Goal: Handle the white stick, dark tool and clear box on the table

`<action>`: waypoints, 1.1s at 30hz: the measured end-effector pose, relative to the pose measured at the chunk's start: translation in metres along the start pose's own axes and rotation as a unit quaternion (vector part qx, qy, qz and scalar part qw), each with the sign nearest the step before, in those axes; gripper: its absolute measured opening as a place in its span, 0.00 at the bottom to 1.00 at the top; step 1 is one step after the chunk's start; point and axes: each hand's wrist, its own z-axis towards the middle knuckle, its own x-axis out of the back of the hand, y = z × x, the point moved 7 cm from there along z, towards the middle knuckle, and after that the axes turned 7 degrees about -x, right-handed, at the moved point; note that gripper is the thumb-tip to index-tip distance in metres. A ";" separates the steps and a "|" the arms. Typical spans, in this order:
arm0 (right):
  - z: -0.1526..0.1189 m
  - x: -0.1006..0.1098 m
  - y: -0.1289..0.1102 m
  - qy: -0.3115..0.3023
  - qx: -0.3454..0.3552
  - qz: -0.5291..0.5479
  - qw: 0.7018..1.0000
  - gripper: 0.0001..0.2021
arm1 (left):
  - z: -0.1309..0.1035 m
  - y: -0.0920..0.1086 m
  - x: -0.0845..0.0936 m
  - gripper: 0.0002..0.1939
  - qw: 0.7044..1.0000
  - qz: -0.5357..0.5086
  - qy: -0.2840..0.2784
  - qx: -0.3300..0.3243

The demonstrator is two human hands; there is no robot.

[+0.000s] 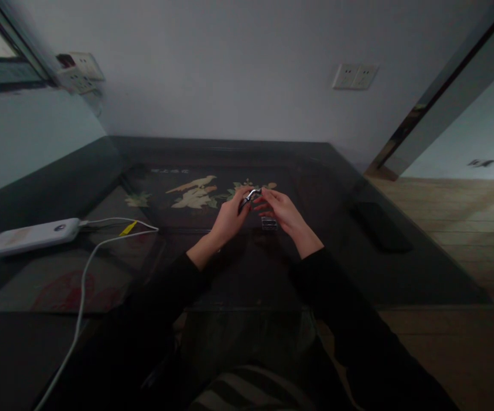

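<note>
Over the middle of the dark table, my left hand (229, 218) is closed on a small shiny metal tool (251, 196) with a dark handle. My right hand (284, 212) is just to the right, its thumb and index finger pinched at the tool's far end, the other fingers loosely curled. Whether a small piece sits between those fingertips is too small to tell. Below the right fingers, a small clear case (268, 223) lies on the table.
A white power bank (33, 237) with a white cable (83, 285) and yellow tag lies at the left on the dark table (238, 279). A black phone-like object (380, 226) rests at the right. The wall behind has sockets (355, 76).
</note>
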 end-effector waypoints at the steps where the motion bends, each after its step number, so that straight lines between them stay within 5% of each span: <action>1: -0.001 -0.001 -0.001 -0.007 -0.005 0.003 1.000 0.19 | 0.000 0.001 0.000 0.22 1.000 0.006 0.000 -0.006; 33: -0.004 0.000 -0.011 -0.001 0.025 -0.040 0.999 0.19 | -0.001 0.003 0.010 0.18 0.998 0.052 0.024 -0.027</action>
